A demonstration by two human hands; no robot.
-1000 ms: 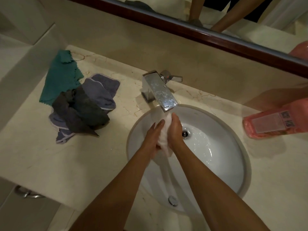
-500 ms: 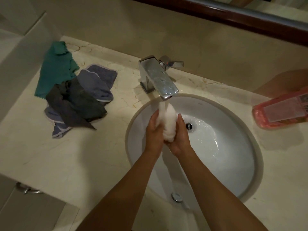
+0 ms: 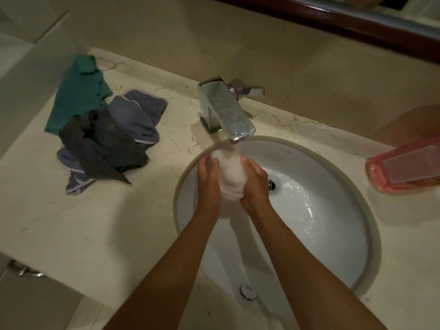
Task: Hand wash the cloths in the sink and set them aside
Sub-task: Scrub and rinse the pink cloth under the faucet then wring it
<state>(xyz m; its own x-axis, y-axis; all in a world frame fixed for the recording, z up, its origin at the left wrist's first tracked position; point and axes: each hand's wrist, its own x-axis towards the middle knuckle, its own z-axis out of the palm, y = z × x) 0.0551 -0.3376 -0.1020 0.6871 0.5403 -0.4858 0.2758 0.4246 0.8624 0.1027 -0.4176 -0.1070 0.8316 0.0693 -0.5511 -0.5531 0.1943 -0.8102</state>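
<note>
Over the round white ceramic sink (image 3: 333,246), the left hand (image 3: 208,184) and the right hand (image 3: 254,186) grip a bunched white cloth (image 3: 229,177) between them, directly under the water running from the square chrome faucet (image 3: 226,110). On the cream marble countertop (image 3: 83,222) to the left of the basin lies a heap of cloths: a teal cloth (image 3: 76,96) at the back, a lavender-blue cloth with pale edging (image 3: 140,113) beside it, and a dark grey cloth (image 3: 107,144) crumpled on top of both. A pink translucent plastic bottle (image 3: 404,167) lies on its side on the counter at the right edge, near the sink's rim.
</note>
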